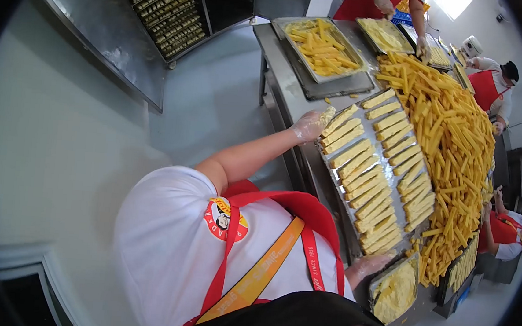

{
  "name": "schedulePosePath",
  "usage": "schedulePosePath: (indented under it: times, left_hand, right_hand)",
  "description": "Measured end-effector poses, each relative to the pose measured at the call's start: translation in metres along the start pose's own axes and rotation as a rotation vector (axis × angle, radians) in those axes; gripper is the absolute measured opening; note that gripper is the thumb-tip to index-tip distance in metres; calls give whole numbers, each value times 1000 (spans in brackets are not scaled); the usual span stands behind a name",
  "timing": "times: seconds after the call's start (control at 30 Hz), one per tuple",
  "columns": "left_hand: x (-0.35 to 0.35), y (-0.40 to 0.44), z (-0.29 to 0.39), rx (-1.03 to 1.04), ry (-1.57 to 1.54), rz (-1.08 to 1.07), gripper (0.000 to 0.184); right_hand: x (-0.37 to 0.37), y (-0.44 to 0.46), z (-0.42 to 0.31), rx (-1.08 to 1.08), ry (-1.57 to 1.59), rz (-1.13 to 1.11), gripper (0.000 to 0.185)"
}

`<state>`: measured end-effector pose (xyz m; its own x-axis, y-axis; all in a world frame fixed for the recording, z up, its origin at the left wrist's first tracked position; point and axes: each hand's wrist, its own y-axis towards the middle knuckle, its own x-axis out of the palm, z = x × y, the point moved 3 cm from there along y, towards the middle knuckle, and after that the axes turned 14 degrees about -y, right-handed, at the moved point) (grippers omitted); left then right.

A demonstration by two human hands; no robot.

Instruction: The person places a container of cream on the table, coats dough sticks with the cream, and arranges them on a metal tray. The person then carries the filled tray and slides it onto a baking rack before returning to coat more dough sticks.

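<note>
A metal baking tray point(380, 149) lies in front of me, with two rows of pale dough-coated sticks point(366, 183) on it. My left hand point(310, 125), in a clear glove smeared with dough, grips the tray at its far left corner. At the near end, my right hand point(370, 268) is closed on the tray's edge, its fingers partly hidden. Close by my right hand sits a smaller pan point(395, 290) of pale yellow batter or dough. A large heap of yellow sticks point(453, 141) lies along the tray's far side.
Another tray point(335, 77) of yellow sticks rests on the metal table point(279, 82). Co-workers in red aprons point(487, 89) stand around the table, beside more trays. A rack point(163, 8) full of filled trays stands at the upper left.
</note>
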<state>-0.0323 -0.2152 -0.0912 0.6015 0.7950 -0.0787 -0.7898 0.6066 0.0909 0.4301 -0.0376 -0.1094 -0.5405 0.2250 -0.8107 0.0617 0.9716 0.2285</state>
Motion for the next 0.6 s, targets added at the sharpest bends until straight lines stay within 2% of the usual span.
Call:
schedulePosePath:
  times: [0.17,0.2,0.23,0.3,0.43,0.5,0.57,0.6]
  left_hand:
    - [-118,22,52,104,-184,126,24]
    - [-148,14,79,74,57,201,22]
    - [-173,23,59,254,104,231,22]
    - [-226,45,39,403,75,247,22]
    - [-339,82,33,253,-131,209,22]
    - [-386,93,25,165,-246,245,23]
    - [-421,96,28,50,-419,334,25]
    - [-439,104,22,13,-463,375,27]
  right_hand:
    - [26,-6,-134,-128,210,28,56]
    - [40,-10,-160,-154,266,4,55]
    - [54,-13,-187,-177,306,-22,54]
    - [87,-27,-245,-221,369,-86,52]
    - [155,-45,-361,-323,371,-239,49]
    - [204,-45,-417,-428,308,-300,39]
    - [270,-34,-457,-662,16,-273,26]
    - [285,-42,-493,-713,-156,-251,25]
